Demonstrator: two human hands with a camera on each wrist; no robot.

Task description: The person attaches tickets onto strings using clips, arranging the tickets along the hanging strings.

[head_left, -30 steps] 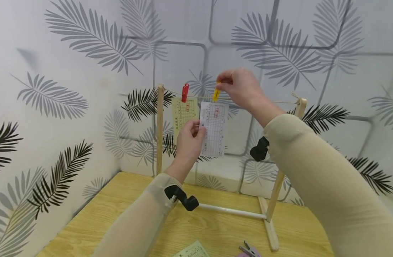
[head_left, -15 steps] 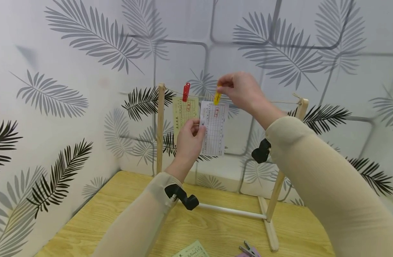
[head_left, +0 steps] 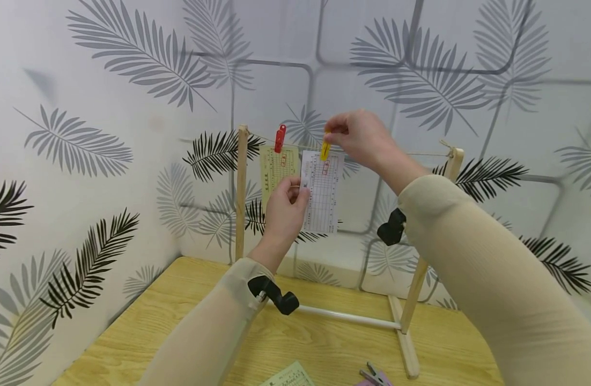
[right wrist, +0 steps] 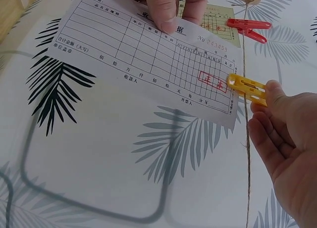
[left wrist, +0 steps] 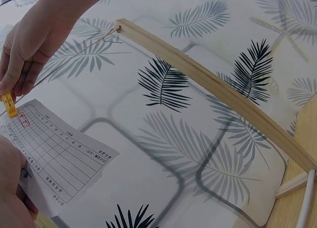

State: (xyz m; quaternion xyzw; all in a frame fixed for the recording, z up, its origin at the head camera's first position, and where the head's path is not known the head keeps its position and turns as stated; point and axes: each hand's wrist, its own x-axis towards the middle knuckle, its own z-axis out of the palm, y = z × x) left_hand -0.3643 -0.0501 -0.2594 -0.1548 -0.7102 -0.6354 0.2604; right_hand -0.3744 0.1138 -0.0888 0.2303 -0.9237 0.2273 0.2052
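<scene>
A white printed slip (head_left: 322,193) (right wrist: 148,60) (left wrist: 52,154) hangs against a string (head_left: 397,154) (right wrist: 246,139) stretched between two wooden posts. My left hand (head_left: 287,206) (right wrist: 166,5) pinches the slip's left edge. My right hand (head_left: 358,134) (right wrist: 285,139) pinches a yellow clothespin (head_left: 325,149) (right wrist: 246,85) (left wrist: 8,104) whose tip sits over the slip's top edge at the string. To the left, a red clothespin (head_left: 279,138) (right wrist: 249,28) holds a yellowish slip (head_left: 275,169) (right wrist: 213,20) on the string.
The wooden rack stands on a light wood table (head_left: 324,348), with its left post (head_left: 240,193), right post (head_left: 435,236) (left wrist: 208,79) and a white crossbar (head_left: 348,317). A green slip (head_left: 288,376) and more clothespins (head_left: 372,374) lie at the table's near edge. Leaf-patterned walls close the back and left.
My right hand and the yellow clothespin have come down a little, from just above the slip onto its top edge. The left hand has kept its hold on the slip.
</scene>
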